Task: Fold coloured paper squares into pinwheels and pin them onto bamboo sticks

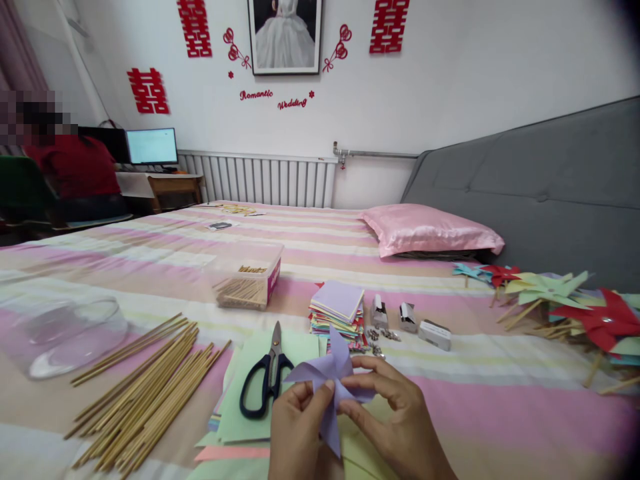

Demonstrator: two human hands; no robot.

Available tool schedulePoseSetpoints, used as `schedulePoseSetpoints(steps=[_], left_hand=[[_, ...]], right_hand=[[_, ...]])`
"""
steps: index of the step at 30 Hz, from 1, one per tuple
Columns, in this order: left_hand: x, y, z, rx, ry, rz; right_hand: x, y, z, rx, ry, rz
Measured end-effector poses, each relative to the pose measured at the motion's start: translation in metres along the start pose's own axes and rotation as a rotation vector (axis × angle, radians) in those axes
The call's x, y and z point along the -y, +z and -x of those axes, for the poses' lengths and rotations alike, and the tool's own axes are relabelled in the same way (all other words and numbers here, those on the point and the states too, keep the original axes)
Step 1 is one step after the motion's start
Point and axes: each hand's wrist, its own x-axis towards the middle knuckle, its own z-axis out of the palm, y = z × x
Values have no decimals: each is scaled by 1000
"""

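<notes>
A lavender paper pinwheel (341,355), its blades folded in toward the middle, is held between my two hands. My left hand (300,427) pinches it near the centre with the thumb on top. On the other side, the thumb and fingers of my right hand (393,410) grip a blade. No stick shows on this pinwheel. Under and beside my hands lie sheets of green paper (250,420), with dark-handled scissors (267,377) resting on them. A stack of coloured paper squares (337,303) sits just beyond, near small metal fasteners (375,343).
Wooden sticks (145,400) lie at left, by a clear plastic lid (75,333). A plastic box (250,277) holds more sticks. Small boxes (435,335) stand right of the stack. Finished pinwheels (550,290) and a pink pillow (433,230) are at right. A person (75,163) sits far left.
</notes>
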Motion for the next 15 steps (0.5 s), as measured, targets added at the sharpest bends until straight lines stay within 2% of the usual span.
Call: schedulePoseSetpoints(steps=[15], left_hand=[[-1, 0, -1, 33, 44, -88]], right_hand=[[-2, 1, 1, -11, 27, -21]])
